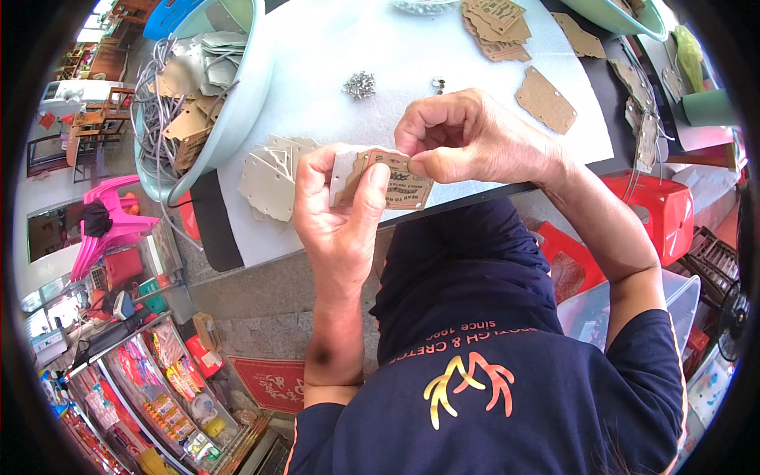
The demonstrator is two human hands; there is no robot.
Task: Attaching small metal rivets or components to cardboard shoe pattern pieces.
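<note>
My left hand [336, 202] is closed on a brown printed card [408, 190] with a pale card layered against it, the thumb pressing on the front. At the card's upper right corner, my right hand [479, 138] is closed in a pinch; whatever lies between its fingertips is hidden. A stack of pale grey cards [269, 186] lies just left of my left hand. Beyond my hands sits a small heap of shiny metal fasteners [360, 85], and a couple of loose fasteners [438, 82] lie near my right knuckles.
White sheeting [317, 47] covers the dark table. At left stands a light blue basin [257, 87] with cards and grey cords. A single brown card [546, 100] and a brown card pile [497, 30] lie at right. Red stools [661, 214] stand beside the table.
</note>
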